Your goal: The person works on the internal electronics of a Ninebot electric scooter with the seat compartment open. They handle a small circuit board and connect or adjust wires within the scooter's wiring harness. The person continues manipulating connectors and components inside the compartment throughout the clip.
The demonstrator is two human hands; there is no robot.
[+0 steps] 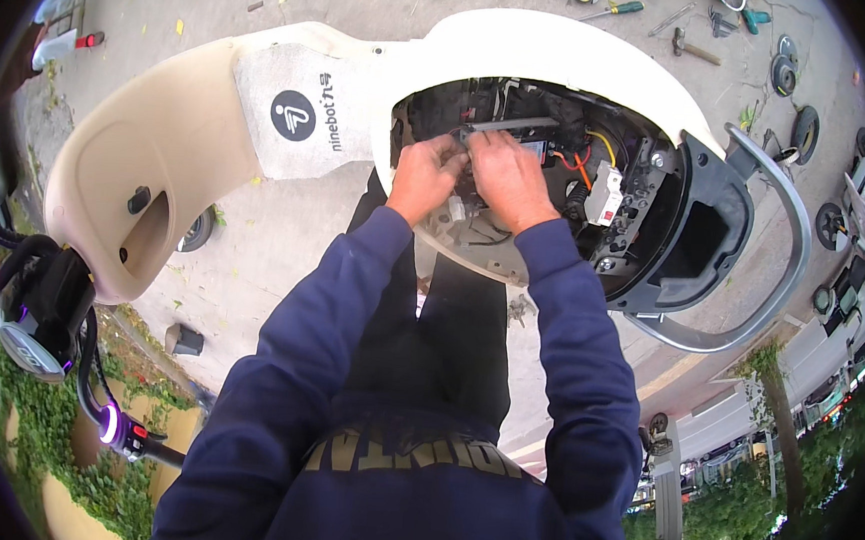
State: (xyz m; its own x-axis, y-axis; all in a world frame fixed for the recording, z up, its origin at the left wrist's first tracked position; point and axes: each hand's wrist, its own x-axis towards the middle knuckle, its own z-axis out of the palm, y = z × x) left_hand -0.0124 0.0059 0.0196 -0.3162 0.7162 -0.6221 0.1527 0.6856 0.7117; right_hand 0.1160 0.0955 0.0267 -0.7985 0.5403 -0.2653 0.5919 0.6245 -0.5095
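A cream electric scooter (568, 49) stands across in front of me, its under-seat compartment (432, 109) open. My left hand (425, 177) and my right hand (509, 179) are close together inside it. Both have their fingers pinched together; what lies between the fingertips is hidden. Just beyond the fingertips runs a grey metal strip (511, 125). Right of my right hand are orange wires (582, 167), a yellow wire (603, 144) and a white box-shaped part (605, 196) beside a metal bracket (636, 206).
A grey grab rail (801, 236) curves round the scooter's tail; its handlebar (60, 289) is at the left. A white cloth-like cover (271, 143) lies on the footboard. On the ground beyond are a hammer (696, 50), a screwdriver (616, 10) and loose wheels (805, 134).
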